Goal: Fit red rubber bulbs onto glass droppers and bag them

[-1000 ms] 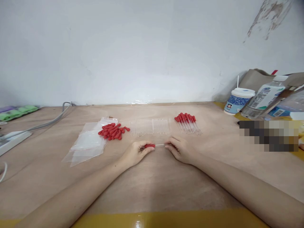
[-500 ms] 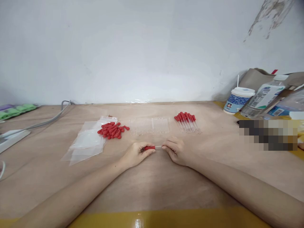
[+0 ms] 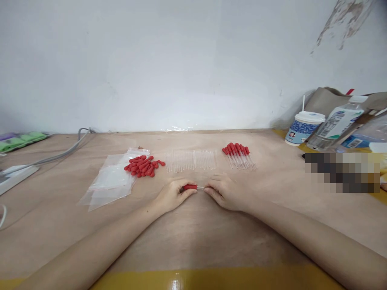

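Note:
Between the fingers of my left hand [image 3: 174, 194] is a red rubber dropper bulb [image 3: 190, 187]. My right hand [image 3: 222, 191] pinches a thin clear glass tube [image 3: 200, 188], whose end meets the bulb's mouth; how far it sits inside is hidden. Just beyond the hands lies a row of clear glass tubes [image 3: 193, 160]. Left of that row is a pile of loose red bulbs [image 3: 143, 166], partly on clear plastic zip bags [image 3: 110, 177]. To the right, several droppers with red bulbs on their tubes [image 3: 238, 154] lie side by side.
At the right stand a lidded paper cup [image 3: 304, 128] with a straw and a plastic bottle [image 3: 337, 125], near a grey bag [image 3: 322, 98]. A grey cable [image 3: 65, 154] and a green padded item [image 3: 26, 141] lie at the left. A wall rises behind the table.
My right hand has shifted slightly left toward the bulb, so less of the glass tube shows between the hands. My left hand stays almost still.

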A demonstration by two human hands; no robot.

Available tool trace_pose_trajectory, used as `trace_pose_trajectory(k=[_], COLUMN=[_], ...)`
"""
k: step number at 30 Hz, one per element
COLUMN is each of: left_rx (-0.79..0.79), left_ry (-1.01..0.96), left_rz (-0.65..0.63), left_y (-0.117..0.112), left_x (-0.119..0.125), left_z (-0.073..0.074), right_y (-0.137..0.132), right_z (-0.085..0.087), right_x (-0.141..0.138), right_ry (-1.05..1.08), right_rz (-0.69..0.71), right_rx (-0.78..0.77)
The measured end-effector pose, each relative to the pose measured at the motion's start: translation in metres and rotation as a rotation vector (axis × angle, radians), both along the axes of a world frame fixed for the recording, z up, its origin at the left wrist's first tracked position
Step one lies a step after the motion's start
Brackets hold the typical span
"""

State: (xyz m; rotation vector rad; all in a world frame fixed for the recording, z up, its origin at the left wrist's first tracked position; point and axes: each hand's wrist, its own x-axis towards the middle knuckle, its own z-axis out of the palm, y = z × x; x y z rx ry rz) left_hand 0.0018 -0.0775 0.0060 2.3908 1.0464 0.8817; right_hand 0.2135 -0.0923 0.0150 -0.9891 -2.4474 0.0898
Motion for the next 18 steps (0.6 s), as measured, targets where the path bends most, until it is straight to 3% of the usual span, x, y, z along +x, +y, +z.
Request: trace_pose_trajectory(k=[4, 6, 10, 14, 18], left_rx=[0.082, 0.069, 0.048, 0.047, 0.052], left_ry=[0.016, 0.029, 0.096, 0.095, 0.093], left_rz=[0.081, 0.113, 0.057, 0.027, 0.022], left_y=[0.005, 0.007, 0.009, 0.009, 0.009], left_x=[-0.004, -0.006, -0.007, -0.006, -0.006], left_z=[0.002, 0.002, 0.003, 0.004, 0.004], right_y=[0.008, 0.022, 0.060, 0.084, 0.090], right_z=[0.011, 0.018, 0.028, 0.020, 0.008], right_x=[0.012, 0.022, 0.038, 0.039, 0.036], right_ry=[-0.010, 0.069, 0.100, 0.008, -0.035], right_rz=[-0.153, -0.310, -0.670, -0.883, -0.939], right_rx=[-0.106, -0.191, -0.195, -0.206, -0.193])
